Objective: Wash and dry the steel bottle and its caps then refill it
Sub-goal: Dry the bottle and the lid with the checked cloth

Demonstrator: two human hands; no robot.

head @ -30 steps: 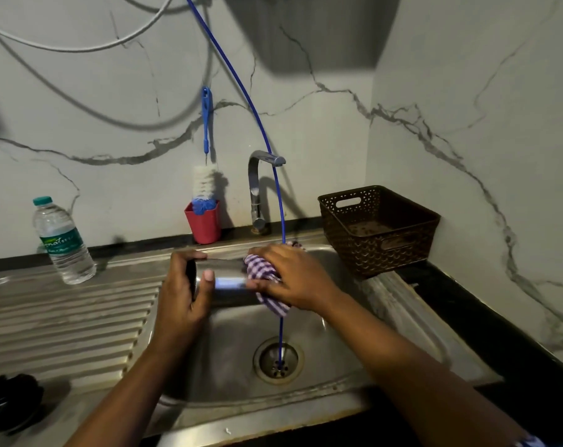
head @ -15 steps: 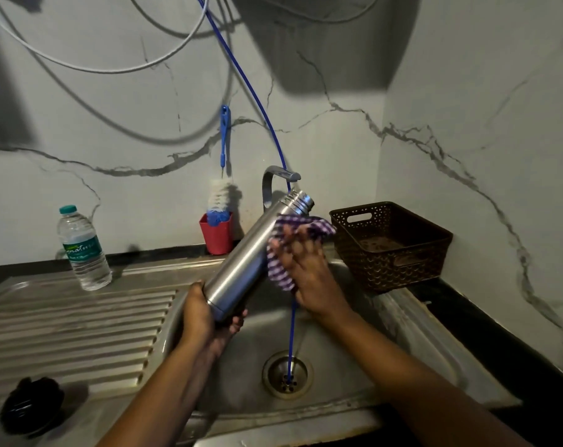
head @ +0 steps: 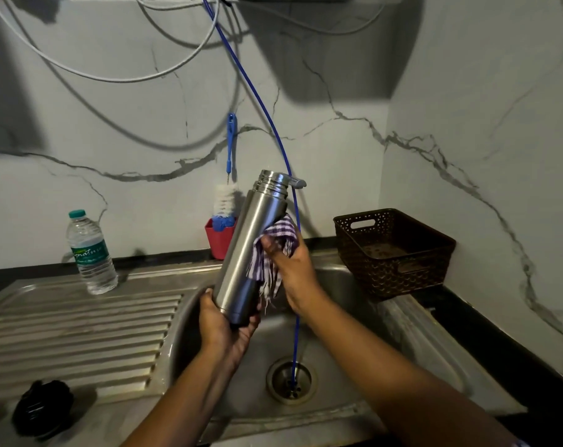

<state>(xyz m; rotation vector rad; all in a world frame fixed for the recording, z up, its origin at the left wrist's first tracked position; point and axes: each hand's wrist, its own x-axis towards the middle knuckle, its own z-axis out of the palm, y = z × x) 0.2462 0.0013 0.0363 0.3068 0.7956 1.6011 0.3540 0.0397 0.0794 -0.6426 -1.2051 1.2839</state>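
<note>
Hose (head: 295,337) hangs into the drain (head: 278,380); basket (head: 402,279) blocks right of the drain, flat drainboard (head: 80,333) gives room left.

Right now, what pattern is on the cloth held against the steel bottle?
Purple-and-white checks on the cloth, clearest in the head view.

The steel bottle (head: 251,246) is gleaming, smooth and brushed, above the curled fingers of the left hand (head: 223,330). A checked woven cloth (head: 281,232) is bunching, soft and matt, under the fingers of the right hand (head: 294,269). Below them the ribbed metal sink (head: 80,321) is shining dully.
</note>
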